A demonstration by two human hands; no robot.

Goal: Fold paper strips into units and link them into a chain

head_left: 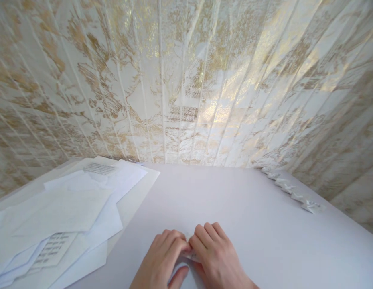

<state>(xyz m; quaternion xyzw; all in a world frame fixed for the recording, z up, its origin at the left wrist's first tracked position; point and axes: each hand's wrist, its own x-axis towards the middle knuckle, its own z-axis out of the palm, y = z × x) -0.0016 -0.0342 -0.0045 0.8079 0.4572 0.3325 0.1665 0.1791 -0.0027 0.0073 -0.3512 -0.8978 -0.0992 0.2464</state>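
Note:
Both hands meet at the lower middle of the head view, low over the white table. Between them is a small piece of folded paper (pixel 191 255) with faint print on it, mostly hidden by the fingers. My left hand (pixel 167 257) has its fingers curled, the index fingertip on the paper's left side and the thumb lower down. My right hand (pixel 215 253) is closed over the paper's right side, its thumb tucked underneath. The fingertips of the two hands nearly touch.
Loose paper sheets (pixel 63 208), some printed, overlap on the left of the table (pixel 222 196). Several small folded paper pieces (pixel 282 184) form a row along the right back edge. A patterned white and gold curtain (pixel 174 80) hangs behind.

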